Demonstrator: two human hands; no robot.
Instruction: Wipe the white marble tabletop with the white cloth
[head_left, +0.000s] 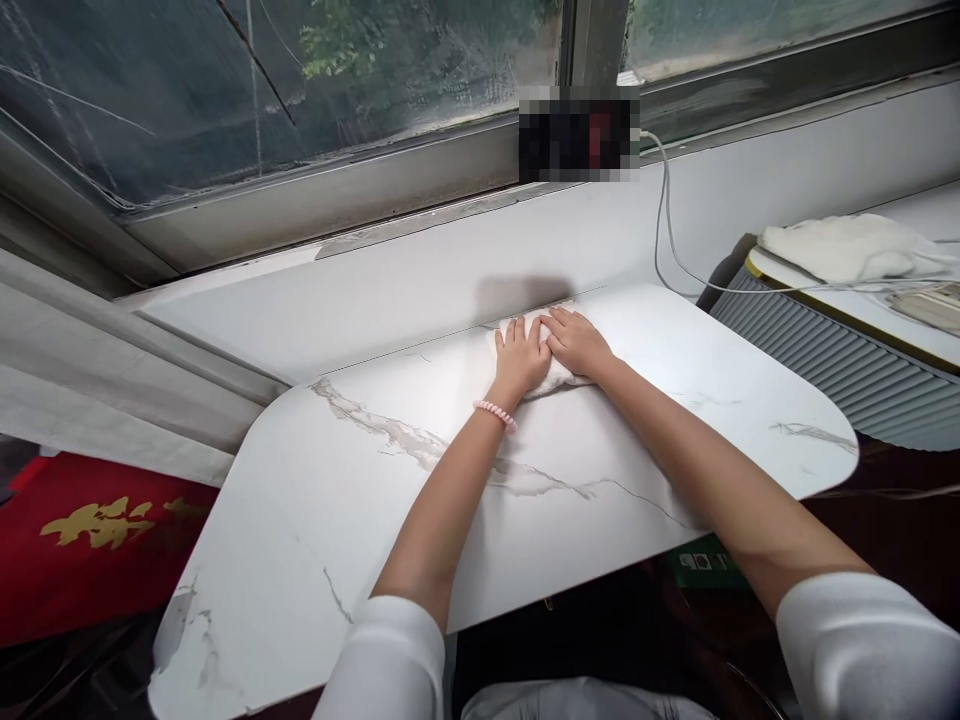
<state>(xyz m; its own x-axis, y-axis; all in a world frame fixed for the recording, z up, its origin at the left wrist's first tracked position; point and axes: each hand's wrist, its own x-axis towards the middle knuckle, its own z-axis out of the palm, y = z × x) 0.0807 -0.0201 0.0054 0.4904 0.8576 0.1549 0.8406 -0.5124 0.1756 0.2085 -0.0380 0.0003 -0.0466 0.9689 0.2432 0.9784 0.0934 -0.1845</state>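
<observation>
Left hand [523, 360] and right hand [577, 343] flat, unclenched, on 1 crumpled pale cloth [559, 378] near far edge of smooth, grey-veined, round-cornered tabletop [262, 540]. White wall [405, 300] just behind. Ribbed cabinet [847, 355] at right, rumpled white towel [862, 247] atop.

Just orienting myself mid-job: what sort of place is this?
Probably a home or small office: a white, grey-veined, round-cornered tabletop below a grey-framed glass window, with a grey ribbed cabinet alongside.

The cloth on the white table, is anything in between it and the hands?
Nothing visible: the left hand and right hand both rest right on the cloth. The pink bracelet is around the left wrist, not between.
</observation>
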